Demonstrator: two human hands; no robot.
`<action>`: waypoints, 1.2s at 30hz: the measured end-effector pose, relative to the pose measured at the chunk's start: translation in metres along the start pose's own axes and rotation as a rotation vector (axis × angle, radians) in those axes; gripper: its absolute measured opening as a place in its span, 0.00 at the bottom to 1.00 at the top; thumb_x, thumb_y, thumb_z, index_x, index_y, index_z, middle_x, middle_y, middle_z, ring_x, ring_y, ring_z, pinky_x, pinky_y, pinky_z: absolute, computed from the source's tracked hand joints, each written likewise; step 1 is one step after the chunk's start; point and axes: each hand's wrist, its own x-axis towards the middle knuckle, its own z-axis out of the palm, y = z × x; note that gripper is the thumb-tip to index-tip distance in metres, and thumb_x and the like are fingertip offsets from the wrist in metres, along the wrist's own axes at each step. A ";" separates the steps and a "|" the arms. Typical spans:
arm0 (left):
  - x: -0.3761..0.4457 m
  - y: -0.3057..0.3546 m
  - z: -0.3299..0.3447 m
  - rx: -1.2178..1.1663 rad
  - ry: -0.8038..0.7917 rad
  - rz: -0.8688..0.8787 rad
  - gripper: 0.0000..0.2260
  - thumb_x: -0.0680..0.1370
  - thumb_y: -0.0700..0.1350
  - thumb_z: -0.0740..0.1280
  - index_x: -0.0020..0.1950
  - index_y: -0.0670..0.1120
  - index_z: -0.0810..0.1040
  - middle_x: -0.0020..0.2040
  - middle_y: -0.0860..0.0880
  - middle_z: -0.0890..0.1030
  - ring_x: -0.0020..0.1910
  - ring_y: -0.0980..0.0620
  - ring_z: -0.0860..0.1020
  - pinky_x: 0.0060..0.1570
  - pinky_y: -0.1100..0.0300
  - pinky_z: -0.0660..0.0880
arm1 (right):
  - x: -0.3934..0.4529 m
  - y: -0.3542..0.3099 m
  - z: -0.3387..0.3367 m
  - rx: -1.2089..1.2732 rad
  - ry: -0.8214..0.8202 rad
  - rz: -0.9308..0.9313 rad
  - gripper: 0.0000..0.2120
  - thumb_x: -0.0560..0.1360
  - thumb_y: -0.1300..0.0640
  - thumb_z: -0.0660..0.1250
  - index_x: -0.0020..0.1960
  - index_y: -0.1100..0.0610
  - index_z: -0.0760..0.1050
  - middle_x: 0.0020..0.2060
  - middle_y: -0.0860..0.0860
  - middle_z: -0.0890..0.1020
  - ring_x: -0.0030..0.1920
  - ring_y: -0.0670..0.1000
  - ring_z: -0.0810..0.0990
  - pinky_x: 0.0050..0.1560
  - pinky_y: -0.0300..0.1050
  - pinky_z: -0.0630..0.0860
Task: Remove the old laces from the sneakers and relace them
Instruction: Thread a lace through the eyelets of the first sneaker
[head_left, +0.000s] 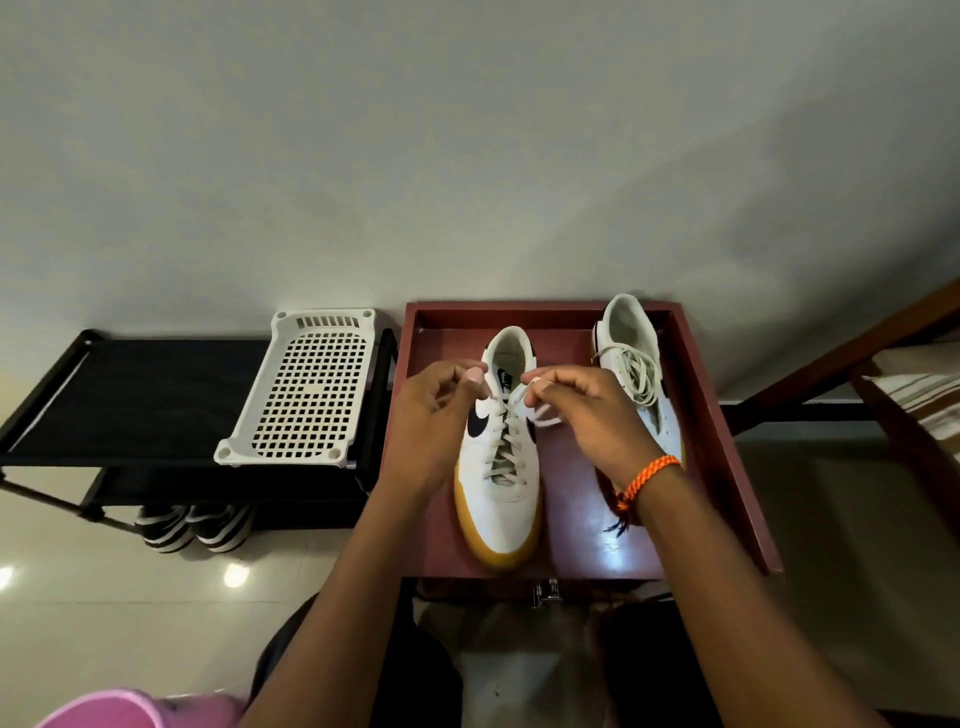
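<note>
The sneakers (500, 467) were white with black swooshes and tan soles, on a dark red tray (727, 441). The basket (306, 389) was white, the wristband (647, 480) orange.

A plain grey wall (467, 156) rises behind a black shoe rack (130, 395) on glossy pale floor tiles (78, 597).
</note>
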 end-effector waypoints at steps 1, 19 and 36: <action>-0.005 0.010 -0.002 -0.017 0.009 0.013 0.12 0.85 0.44 0.68 0.46 0.41 0.84 0.51 0.51 0.88 0.48 0.49 0.86 0.50 0.59 0.80 | -0.007 -0.012 -0.003 0.014 -0.008 -0.013 0.16 0.82 0.59 0.67 0.37 0.53 0.84 0.52 0.46 0.88 0.54 0.47 0.84 0.53 0.45 0.76; -0.058 0.178 -0.024 -0.245 0.137 0.228 0.07 0.83 0.40 0.71 0.49 0.44 0.90 0.42 0.48 0.89 0.46 0.50 0.88 0.49 0.59 0.83 | -0.061 -0.166 -0.028 0.235 0.052 -0.301 0.07 0.82 0.63 0.69 0.48 0.61 0.85 0.43 0.58 0.87 0.48 0.60 0.87 0.53 0.51 0.84; -0.055 0.228 -0.037 -0.180 0.193 0.265 0.04 0.76 0.40 0.79 0.48 0.48 0.89 0.41 0.52 0.89 0.43 0.53 0.88 0.54 0.48 0.85 | -0.080 -0.200 -0.021 0.266 0.350 -0.404 0.11 0.73 0.65 0.80 0.48 0.60 0.79 0.38 0.54 0.87 0.39 0.55 0.89 0.48 0.63 0.85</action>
